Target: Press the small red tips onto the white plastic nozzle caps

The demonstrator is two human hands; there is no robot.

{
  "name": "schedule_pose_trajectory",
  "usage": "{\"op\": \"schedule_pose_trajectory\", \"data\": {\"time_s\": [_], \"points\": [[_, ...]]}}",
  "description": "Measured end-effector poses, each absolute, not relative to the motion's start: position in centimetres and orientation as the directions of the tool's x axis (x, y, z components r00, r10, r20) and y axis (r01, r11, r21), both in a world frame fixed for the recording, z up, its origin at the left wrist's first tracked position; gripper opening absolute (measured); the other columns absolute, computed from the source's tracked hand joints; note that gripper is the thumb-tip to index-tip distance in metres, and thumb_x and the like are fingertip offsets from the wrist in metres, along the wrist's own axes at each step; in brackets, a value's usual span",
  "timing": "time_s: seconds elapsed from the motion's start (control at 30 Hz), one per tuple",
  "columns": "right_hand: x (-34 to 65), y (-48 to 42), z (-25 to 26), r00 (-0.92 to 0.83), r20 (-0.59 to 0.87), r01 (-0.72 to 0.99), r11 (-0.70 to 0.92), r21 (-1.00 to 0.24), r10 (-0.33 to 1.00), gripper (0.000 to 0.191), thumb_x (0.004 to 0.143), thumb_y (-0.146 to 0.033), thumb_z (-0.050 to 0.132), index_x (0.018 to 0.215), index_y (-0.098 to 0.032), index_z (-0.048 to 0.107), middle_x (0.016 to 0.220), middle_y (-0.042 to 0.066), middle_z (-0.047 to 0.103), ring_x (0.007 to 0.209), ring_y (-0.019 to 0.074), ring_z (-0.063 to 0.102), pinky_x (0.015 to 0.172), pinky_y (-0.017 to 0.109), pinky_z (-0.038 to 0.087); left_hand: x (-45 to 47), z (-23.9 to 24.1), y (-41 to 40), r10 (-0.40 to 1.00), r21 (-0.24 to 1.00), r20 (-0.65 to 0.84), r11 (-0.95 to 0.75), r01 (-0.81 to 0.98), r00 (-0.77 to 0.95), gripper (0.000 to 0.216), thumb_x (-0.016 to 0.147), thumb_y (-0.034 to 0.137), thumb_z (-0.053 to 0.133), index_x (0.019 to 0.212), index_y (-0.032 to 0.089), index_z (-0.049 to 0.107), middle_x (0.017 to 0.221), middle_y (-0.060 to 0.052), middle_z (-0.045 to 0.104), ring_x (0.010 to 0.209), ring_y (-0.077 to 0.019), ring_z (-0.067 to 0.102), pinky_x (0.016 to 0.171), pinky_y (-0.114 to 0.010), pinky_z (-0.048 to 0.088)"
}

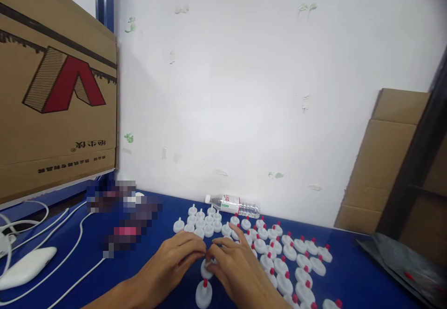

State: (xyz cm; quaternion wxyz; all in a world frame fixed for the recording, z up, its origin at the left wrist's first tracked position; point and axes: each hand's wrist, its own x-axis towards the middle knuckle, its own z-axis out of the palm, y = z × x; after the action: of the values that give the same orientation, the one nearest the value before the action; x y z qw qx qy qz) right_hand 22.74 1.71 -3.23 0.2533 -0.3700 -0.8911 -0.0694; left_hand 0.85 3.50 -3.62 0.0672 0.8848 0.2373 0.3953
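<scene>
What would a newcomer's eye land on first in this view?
Probably the large cardboard box at the upper left, with its bold red emblem. Next, the crowd of red-tipped white caps spread mostly over the right of the blue tabletop. Then the left hand and right hand, close together at a small white part, low in the middle.

A white wall [226, 90] with green-flecked patches [130, 26] rises behind a blue tabletop [359, 281]

Left hand [179, 254] aimed toward two o'clock, fingers bent; right hand [233, 263] toward eleven, one finger [239, 233] outstretched.
</scene>
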Motion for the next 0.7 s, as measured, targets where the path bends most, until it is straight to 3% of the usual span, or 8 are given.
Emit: {"op": "schedule_pose_trajectory", "data": {"time_s": [0.1, 0.27, 0.5, 0.7], "points": [[22.8, 1.8, -3.0, -0.603, 0.544, 0.674, 0.737, -0.043, 0.583, 0.016, 0.091, -0.014, 0.073, 0.09, -0.025, 0.062, 0.087, -0.009, 0.073, 0.087, 0.0117, 0.072, 0.124, 0.041, 0.021, 0.7, -3.5, 3.6, 0.446, 0.283, 0.689, -0.891, 0.355, 0.571, 0.018, 0.108, 0.024, 0.049, 0.105, 0.022, 0.066, 0.098, -0.002, 0.071, 0.09, -0.0145, 0.069, 0.084, -0.022, 0.053], [22.9, 1.1, -2.1, -0.556, 0.674, 0.65, 0.76, -0.013, 0.486, 0.025, 0.093, -0.001, 0.057, 0.101, -0.024, 0.056, 0.09, -0.007, 0.072, 0.085, 0.0122, 0.069, 0.12, 0.041, 0.027, 0.8, -3.1, 3.2, 0.406, 0.262, 0.73, -0.909, 0.324, 0.549, 0.017, 0.108, 0.02, 0.05, 0.107, 0.022, 0.067, 0.098, -0.004, 0.07, 0.088, -0.0149, 0.068, 0.079, -0.023, 0.054], [22.3, 0.8, -2.0, -0.546, 0.706, 0.653, 0.757, 0.023, 0.45, 0.028, 0.093, -0.008, 0.06, 0.115, -0.024, 0.053, 0.092, -0.001, 0.072, 0.089, 0.0196, 0.068, 0.112, 0.048, 0.037, 1.1, -3.3, 2.7, 0.348, 0.247, 0.788, -0.934, 0.257, 0.508, 0.016, 0.106, 0.015, 0.052, 0.109, 0.021, 0.067, 0.097, -0.006, 0.069, 0.087, -0.0148, 0.068, 0.077, -0.022, 0.055], [21.9, 0.5, -1.7, -0.527, 0.775, 0.627, 0.775, 0.078, 0.349, 0.022, 0.099, -0.007, 0.045, 0.114, -0.021, 0.051, 0.09, 0.0, 0.071, 0.083, 0.0181, 0.066, 0.11, 0.046, 0.039, 0.8, -3.4, 2.5, 0.266, 0.189, 0.809, -0.962, 0.196, 0.524, 0.024, 0.1, 0.007, 0.061, 0.118, 0.021, 0.066, 0.098, -0.006, 0.074, 0.087, -0.0158, 0.071, 0.079, -0.024, 0.057]]}}
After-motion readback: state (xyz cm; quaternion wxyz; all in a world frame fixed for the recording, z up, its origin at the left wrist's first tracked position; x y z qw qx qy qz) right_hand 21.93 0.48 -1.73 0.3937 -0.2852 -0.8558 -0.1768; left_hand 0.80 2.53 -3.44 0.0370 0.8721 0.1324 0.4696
